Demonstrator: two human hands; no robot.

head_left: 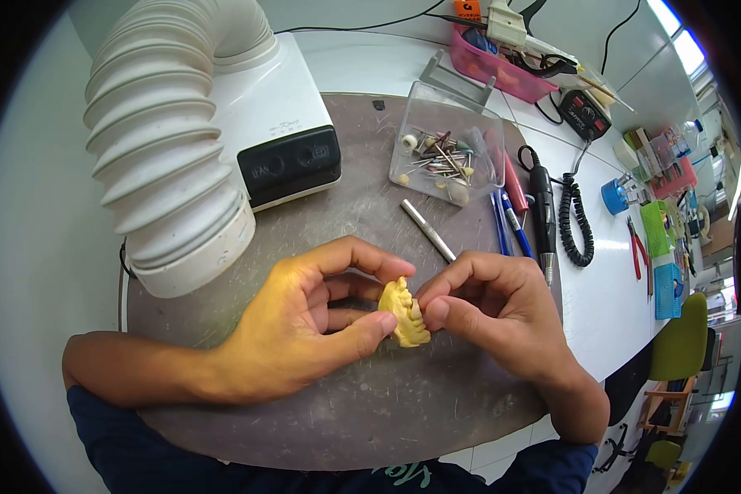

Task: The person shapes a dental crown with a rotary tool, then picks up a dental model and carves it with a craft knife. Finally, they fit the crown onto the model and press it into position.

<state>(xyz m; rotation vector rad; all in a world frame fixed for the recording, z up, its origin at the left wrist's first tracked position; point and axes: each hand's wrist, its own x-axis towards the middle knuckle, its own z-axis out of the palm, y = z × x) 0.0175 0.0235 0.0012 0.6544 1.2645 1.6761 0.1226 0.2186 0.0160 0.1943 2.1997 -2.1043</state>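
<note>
Small yellow plaster dental cast (404, 312) pinched between left hand (305, 321) and right hand (502, 309), both clamped on it, above grey round work mat (370, 214). Long axis near vertical in view, teeth side facing right hand.

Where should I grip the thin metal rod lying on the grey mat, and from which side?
Probably its middle, from above, pinching across the metal rod. It lies flat and diagonal on the mat, with bare mat along both long sides; its lower end is close to the right hand holding the yellow dental model.
</note>
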